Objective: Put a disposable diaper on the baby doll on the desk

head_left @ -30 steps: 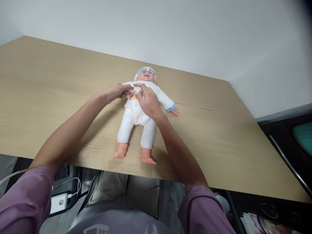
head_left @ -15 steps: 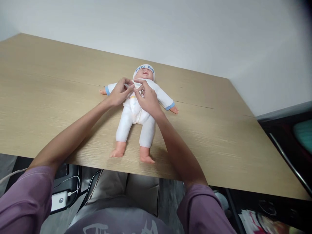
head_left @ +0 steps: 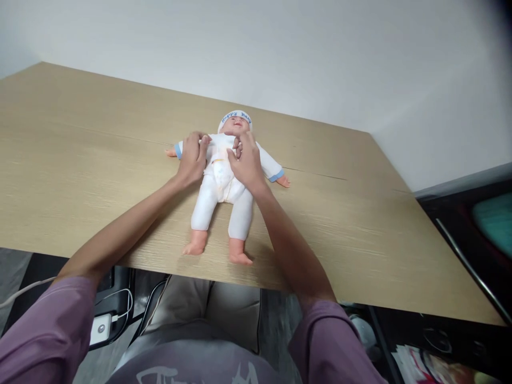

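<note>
A baby doll lies on its back, its head pointing away from me. It wears a white shirt with blue cuffs, white leggings, and a white cap with blue lettering. Around its hips is a white diaper with a small yellow mark near the waist. At the left side of the doll's chest, my left hand has its fingers closed on the shirt. My right hand is across from it on the chest, fingers curled at the shirt's other side. The cloth at the fingertips is partly hidden.
The doll lies on a wide wooden table that runs back to a pale wall. Below the near edge, a white charger-like box with a cable sits at left. Papers lie on a dark surface at lower right.
My hands have moved apart, from nearly meeting over the middle of the doll's chest to its two sides. More of the shirt front shows. The doll stays in place.
</note>
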Demonstrator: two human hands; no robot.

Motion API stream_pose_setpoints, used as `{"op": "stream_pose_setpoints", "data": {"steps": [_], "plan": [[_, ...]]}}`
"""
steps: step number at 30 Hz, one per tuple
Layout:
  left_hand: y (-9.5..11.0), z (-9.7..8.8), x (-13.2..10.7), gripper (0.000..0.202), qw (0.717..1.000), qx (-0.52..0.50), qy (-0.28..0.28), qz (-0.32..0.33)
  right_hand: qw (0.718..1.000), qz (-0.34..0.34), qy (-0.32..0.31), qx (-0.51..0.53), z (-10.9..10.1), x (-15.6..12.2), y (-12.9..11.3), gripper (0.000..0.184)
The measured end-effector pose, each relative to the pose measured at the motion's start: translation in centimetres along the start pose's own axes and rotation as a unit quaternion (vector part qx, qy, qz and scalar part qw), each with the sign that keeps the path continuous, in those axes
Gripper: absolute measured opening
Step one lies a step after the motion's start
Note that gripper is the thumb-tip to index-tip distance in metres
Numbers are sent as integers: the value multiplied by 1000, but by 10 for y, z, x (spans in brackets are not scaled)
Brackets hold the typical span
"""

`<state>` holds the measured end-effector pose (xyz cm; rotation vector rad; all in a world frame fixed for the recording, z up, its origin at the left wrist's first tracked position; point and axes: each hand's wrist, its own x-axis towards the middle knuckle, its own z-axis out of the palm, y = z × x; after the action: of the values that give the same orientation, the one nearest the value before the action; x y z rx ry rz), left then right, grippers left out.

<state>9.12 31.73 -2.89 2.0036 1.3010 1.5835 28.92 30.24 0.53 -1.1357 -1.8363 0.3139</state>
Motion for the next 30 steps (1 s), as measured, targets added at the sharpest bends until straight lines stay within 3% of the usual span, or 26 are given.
{"op": "stream_pose_setpoints", "data": {"steps": [2, 4, 8, 11, 13, 16, 21, 24, 30], "plan": [[30, -11, -13, 63, 999, 18, 37, 0, 1000, -1, 30, -3, -6, -6, -8, 46], [62, -25, -31, 59, 999, 37, 12, 27, 999, -12, 51, -9, -16, -19, -21, 45], [105, -54, -70, 54, 981, 101, -154, 63, 999, -34, 3, 30, -38, -71, -50, 30], [105, -67, -87, 49, 936, 128, -319, 77, 992, -25, -80, 91, -49, -120, -58, 15], [96, -72, -91, 47, 908, 137, -386, 83, 988, -20, -125, 86, -52, -146, -52, 9], [83, -74, -91, 42, 919, 134, -369, 43, 992, -21, -122, 17, -51, -163, -36, 3], [73, -65, -86, 42, 950, 86, -296, -43, 994, 55, -86, -32, -40, -154, -31, 15], [69, -56, -82, 42, 950, 111, -288, -42, 990, 103, -73, -65, -34, -146, -34, 21], [59, -49, -81, 41, 950, 105, -292, 1, 993, 82, -61, -60, -30, -143, -34, 16]]}}
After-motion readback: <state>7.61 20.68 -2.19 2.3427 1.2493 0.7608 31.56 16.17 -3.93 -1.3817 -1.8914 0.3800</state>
